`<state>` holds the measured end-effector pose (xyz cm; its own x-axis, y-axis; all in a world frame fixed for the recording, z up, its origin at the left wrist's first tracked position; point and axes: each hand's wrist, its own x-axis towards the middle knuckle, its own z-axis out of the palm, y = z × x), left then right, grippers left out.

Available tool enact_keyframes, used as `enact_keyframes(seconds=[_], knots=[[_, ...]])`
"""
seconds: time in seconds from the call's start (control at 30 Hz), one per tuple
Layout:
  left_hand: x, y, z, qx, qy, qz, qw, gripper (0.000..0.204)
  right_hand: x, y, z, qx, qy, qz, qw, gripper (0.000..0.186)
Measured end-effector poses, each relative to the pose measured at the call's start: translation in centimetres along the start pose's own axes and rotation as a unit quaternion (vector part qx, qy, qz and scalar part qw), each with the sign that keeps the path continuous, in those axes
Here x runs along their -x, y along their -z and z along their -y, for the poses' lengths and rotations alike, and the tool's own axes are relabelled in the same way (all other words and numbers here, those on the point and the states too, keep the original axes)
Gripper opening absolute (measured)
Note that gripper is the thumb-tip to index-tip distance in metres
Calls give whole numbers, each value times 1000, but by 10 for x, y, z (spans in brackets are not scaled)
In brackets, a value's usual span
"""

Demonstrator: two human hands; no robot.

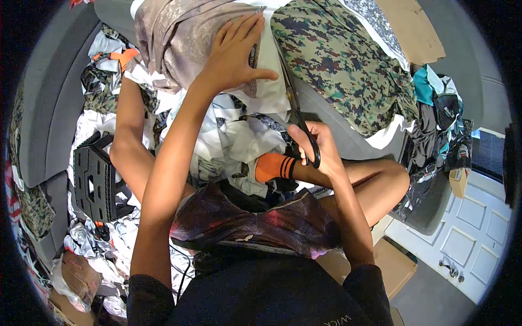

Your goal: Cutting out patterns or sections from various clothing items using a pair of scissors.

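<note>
My left hand (232, 57) lies flat with fingers spread on a tan patterned cloth (176, 46), near its white margin (270, 89). The thumb points right across that margin. In my right hand (325, 148) is a pair of black-handled scissors (294, 103), gripped by the handle loops. Its long dark blades point away from me, along the right edge of the white margin. I cannot tell whether any cloth sits between the blades. To their right spreads a green camouflage cloth (340, 60) with a white border.
Beneath the cloth is a grey cushioned seat (321, 108). Fabric scraps (239, 136) pile up between my legs and on the left, beside a black slotted plastic piece (93, 176). Cardboard (410, 30) lies at the far right. More cloth (435, 108) hangs near a white door (457, 244).
</note>
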<state>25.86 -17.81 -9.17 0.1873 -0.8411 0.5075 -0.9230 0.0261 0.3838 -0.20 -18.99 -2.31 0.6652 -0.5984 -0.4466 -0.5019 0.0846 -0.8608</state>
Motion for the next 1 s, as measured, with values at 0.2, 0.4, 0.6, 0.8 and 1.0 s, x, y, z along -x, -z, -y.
enact_keyframes(seconds=[0.2, 0.4, 0.6, 0.8, 1.0], knots=[[0, 1, -1, -11, 1, 3, 1000, 107, 0, -4, -4, -11, 22, -4, 1000, 40], [-1, 0, 0, -13, -5, 0, 1000, 107, 1, -5, -5, -11, 30, -3, 999, 39], [-1, 0, 0, -10, -4, -2, 1000, 107, 4, -6, -3, -11, 21, -2, 1000, 39], [-1, 1, 0, -8, -5, -1, 1000, 107, 6, -8, -1, -15, 13, -1, 1000, 39], [-1, 1, 0, -7, -7, -4, 1000, 107, 7, -9, 2, -34, -14, -2, 999, 40]])
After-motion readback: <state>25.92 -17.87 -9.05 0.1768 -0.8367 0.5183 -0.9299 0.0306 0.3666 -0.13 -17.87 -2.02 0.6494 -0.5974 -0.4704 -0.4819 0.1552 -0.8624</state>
